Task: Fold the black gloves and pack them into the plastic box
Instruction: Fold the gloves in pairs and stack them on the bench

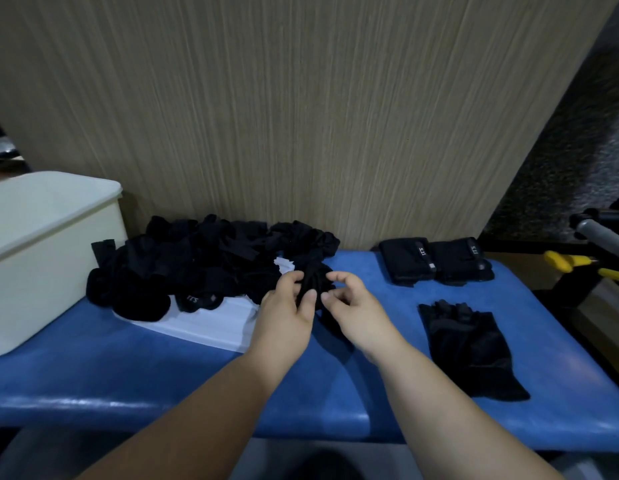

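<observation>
Left hand [286, 308] and right hand [351, 306] both had fingers curled round one bunched glove [309, 276], held just in front of the pile [197, 258] on the table [128, 368]. Box [41, 244] sat far left, near the pile.

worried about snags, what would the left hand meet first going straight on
The left hand grips a crumpled black glove; beyond it, likely the heap of loose black gloves, depth unclear.
</observation>
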